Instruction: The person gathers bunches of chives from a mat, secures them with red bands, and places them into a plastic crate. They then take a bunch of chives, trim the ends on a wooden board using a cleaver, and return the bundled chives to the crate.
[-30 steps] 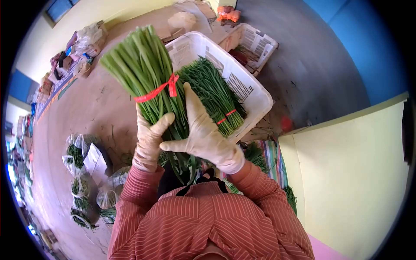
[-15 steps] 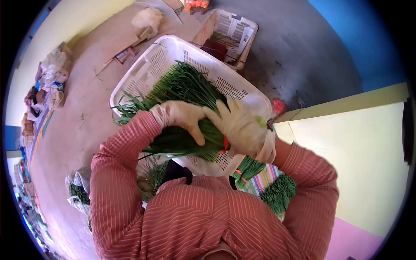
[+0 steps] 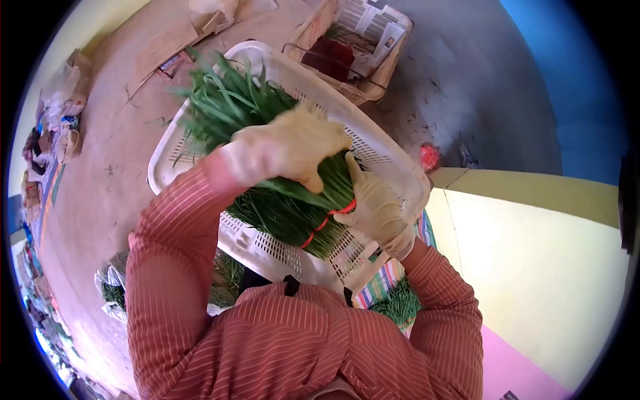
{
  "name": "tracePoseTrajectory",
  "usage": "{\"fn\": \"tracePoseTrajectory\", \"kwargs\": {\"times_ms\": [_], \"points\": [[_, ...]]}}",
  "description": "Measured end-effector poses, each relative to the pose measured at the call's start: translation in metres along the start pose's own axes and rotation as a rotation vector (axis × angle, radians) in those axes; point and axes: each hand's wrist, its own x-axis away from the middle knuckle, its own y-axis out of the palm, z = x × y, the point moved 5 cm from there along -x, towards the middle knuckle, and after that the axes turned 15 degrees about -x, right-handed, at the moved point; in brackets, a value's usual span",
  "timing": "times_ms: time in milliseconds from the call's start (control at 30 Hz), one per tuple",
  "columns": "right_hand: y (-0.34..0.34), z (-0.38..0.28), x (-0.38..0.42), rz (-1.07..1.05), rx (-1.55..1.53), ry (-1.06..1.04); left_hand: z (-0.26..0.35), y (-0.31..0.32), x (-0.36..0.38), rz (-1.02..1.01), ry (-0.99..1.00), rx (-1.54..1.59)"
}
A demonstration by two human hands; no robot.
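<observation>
A: How many hands are seen, and what is held?

B: Two pale-gloved hands are shown, both on one green leafy bunch (image 3: 230, 100), held tilted inside a white crate (image 3: 163, 160). The leaves are clasped from above by the curved fingers of the left hand (image 3: 287, 147), which is blurred. The stem end is gripped by the fingers of the right hand (image 3: 380, 207), right beside a red band (image 3: 342, 209).

A: What else can be counted?

B: A second red band (image 3: 316, 233) is worn by a second bunch (image 3: 273, 217), laid against the first on the wearer's side. Beyond, one other crate (image 3: 370, 17) is seen, with a dark red object (image 3: 330, 59) inside. Greens (image 3: 398, 303) are laid on a striped sheet (image 3: 380, 283) near the right arm.

A: Can any writing be read?

B: Dark marks are borne by a white panel (image 3: 390, 43) in the far crate, too small to be read.
</observation>
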Motion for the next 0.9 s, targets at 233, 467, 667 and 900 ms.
{"fn": "tracePoseTrajectory", "kwargs": {"times_ms": [233, 467, 667, 900], "points": [[0.026, 0.075, -0.011, 0.020, -0.176, 0.228, 0.065, 0.160, 0.088, -0.081, -1.088, 1.783], [0.078, 0.092, 0.015, -0.081, -0.766, 0.313, 0.140, 0.286, 0.003, 1.290, 0.442, 4.209], [0.086, 0.097, 0.011, -0.209, -0.827, 0.266, 0.136, 0.293, 0.010, 0.782, -0.782, 2.759], [0.075, 0.079, 0.007, -0.173, -0.629, 0.244, 0.110, 0.248, 0.030, 1.064, -0.905, 2.381]]}}
